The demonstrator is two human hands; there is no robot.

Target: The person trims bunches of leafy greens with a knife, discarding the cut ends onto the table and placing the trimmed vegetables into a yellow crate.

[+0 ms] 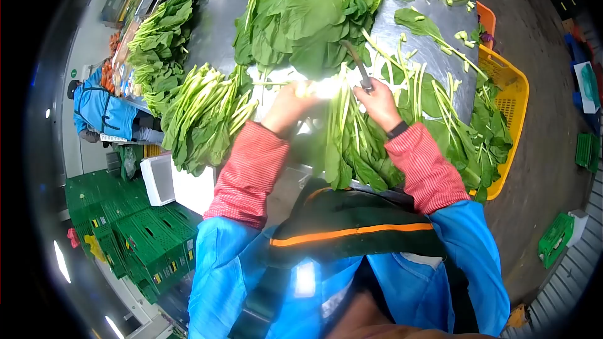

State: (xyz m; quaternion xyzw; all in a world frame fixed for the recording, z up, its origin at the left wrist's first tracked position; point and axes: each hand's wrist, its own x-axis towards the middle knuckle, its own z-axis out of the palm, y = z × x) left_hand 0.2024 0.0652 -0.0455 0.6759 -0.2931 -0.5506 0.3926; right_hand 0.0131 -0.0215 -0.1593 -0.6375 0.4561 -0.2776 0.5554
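My left hand (287,108) is closed around pale stalk ends of leafy greens (306,89); glare and blur wash out its fingertips. In my right hand (379,105) is a knife (359,66) with a dark, narrow blade pointing up and away from me. Beneath and between the hands, a spread of long-stemmed leafy greens (353,135) hangs toward the table's near edge. A large heap of greens (295,22) lies just beyond my hands. Left of my left hand sits a bunch (204,103) with its stems upward.
The metal table (217,19) carries more greens along its left side (164,44) and trimmed stem pieces (463,37) at right. A yellow crate (516,97) stands against the right edge. Green crates (147,238) are stacked at lower left. Another person in blue (103,112) works at far left.
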